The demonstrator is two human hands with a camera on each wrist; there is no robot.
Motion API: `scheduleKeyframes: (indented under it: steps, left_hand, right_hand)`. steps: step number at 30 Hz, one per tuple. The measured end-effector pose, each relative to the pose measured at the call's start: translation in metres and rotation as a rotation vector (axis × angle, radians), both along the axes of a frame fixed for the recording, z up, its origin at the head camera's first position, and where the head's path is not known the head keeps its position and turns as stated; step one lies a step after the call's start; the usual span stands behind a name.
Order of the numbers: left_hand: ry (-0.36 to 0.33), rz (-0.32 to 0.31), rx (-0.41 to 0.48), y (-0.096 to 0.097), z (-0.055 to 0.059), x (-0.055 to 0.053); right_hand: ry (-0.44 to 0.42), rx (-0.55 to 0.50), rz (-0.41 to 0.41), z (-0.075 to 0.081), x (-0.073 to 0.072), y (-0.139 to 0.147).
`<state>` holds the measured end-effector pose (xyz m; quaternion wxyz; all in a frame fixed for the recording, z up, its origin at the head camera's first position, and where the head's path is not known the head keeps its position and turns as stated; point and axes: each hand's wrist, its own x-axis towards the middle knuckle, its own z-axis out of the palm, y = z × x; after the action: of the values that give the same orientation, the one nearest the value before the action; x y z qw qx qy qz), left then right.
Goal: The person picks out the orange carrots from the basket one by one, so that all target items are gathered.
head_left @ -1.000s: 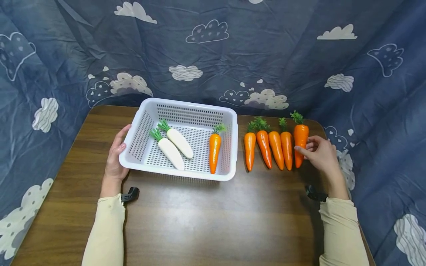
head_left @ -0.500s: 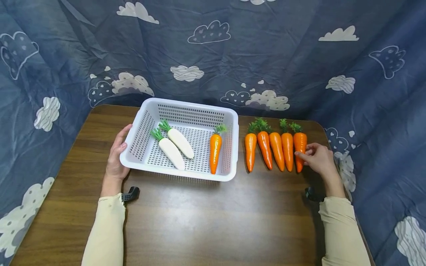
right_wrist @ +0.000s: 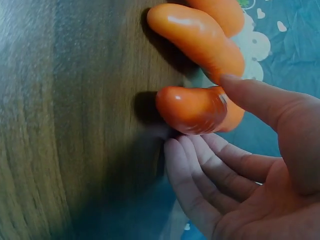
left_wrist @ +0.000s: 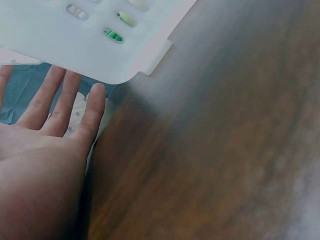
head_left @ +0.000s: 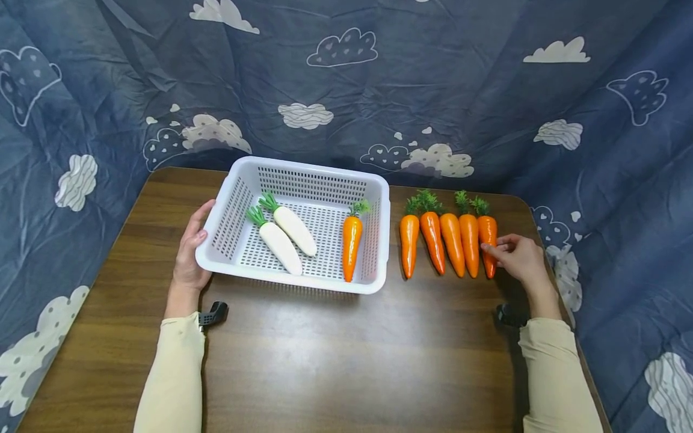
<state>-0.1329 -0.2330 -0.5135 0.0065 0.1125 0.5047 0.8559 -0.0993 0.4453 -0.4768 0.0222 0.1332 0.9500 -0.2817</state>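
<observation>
A white plastic basket stands on the table with two white radishes and one carrot lying inside. My left hand is at the basket's left side, its fingers extended and the tips against the wall in the left wrist view. To the right of the basket, several orange carrots with green tops lie side by side in a row. My right hand pinches the rightmost carrot by its lower half, thumb on top and fingers along its outer side. That carrot lies close beside its neighbour.
The brown wooden table extends in front of the basket and carrots. A dark blue curtain with cloud prints hangs behind and at both sides. Black wrist mounts sit on both arms.
My right hand has brought the rightmost carrot down and slightly left, into line with the row. It still holds that carrot. The left hand and basket have stayed in place.
</observation>
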Motion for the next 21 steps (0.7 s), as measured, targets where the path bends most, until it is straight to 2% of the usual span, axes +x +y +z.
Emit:
scheduleKeyframes:
  steps: [8, 21]
  left_hand:
    - [0.013, -0.025, 0.021, -0.0018, -0.0023, 0.0019]
    - [-0.010, -0.002, 0.029, 0.0012, 0.0016, 0.0007]
  right_hand:
    - [-0.001, -0.082, -0.064, -0.0014, 0.0074, 0.0012]
    - [0.041, -0.012, -0.108, -0.0025, 0.0081, 0.0025]
